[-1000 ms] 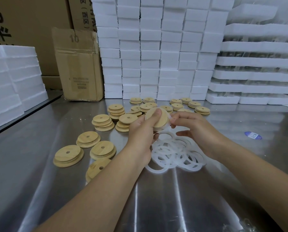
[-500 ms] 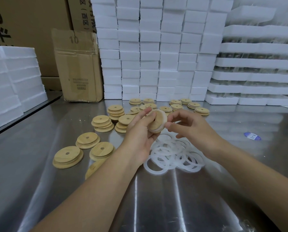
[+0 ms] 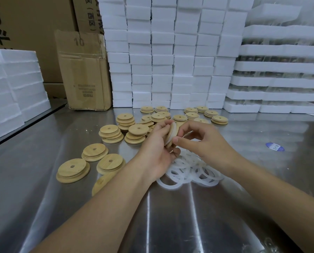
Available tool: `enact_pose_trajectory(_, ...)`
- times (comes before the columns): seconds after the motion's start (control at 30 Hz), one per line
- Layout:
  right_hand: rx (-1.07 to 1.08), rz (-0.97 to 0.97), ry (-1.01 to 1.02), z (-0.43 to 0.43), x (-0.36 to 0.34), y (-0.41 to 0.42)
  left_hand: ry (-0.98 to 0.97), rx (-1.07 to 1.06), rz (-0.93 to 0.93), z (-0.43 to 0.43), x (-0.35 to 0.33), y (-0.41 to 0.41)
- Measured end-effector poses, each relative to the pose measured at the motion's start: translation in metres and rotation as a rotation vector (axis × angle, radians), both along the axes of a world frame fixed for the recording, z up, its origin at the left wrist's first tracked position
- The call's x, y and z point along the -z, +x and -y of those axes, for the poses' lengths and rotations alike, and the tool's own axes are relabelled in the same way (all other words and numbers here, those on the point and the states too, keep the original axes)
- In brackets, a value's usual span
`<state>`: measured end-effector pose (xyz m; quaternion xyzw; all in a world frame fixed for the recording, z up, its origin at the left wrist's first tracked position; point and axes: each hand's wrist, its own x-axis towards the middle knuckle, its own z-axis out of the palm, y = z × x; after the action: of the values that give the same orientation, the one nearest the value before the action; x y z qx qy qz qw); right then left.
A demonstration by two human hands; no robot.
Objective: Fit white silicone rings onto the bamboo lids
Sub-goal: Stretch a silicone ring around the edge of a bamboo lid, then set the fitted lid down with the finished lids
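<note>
Whereas half a second ago the bamboo lid [image 3: 169,134] showed its flat face, it now stands edge-on above the ring pile [image 3: 192,172] on the worktop [image 3: 170,216], gripped in the left hand's [image 3: 156,148] curled fingers. The right hand [image 3: 203,141] pinches its rim, where the white silicone ring [image 3: 174,130] shows as a pale band.

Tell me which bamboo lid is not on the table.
The lid held between the left hand and the right hand, raised edge-on with a white ring on it; all others rest on the table.
</note>
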<state>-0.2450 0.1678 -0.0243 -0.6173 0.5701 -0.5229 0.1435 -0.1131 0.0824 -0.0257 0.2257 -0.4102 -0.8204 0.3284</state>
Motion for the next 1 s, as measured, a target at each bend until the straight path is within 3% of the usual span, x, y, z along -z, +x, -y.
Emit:
enact_pose_trajectory(0.3, 0.056, 0.014, 0.060, -0.001, 0.002, 0.000, -0.283, -0.017, 0.133, -0.001, 0.004, 0.000)
enact_pose_trajectory(0.5, 0.017, 0.046, 0.110, -0.004, -0.002, 0.001, -0.243, -0.043, 0.115, 0.001, 0.002, 0.000)
enact_pose_trajectory(0.8, 0.126, 0.122, 0.213, -0.001, -0.003, -0.012, -0.292, -0.131, 0.068, 0.006, 0.006, 0.003)
enact_pose_trajectory(1.0, 0.435, 0.250, 0.206, -0.009, -0.006, -0.064, -0.203, -0.270, 0.123, 0.010, 0.005, 0.002)
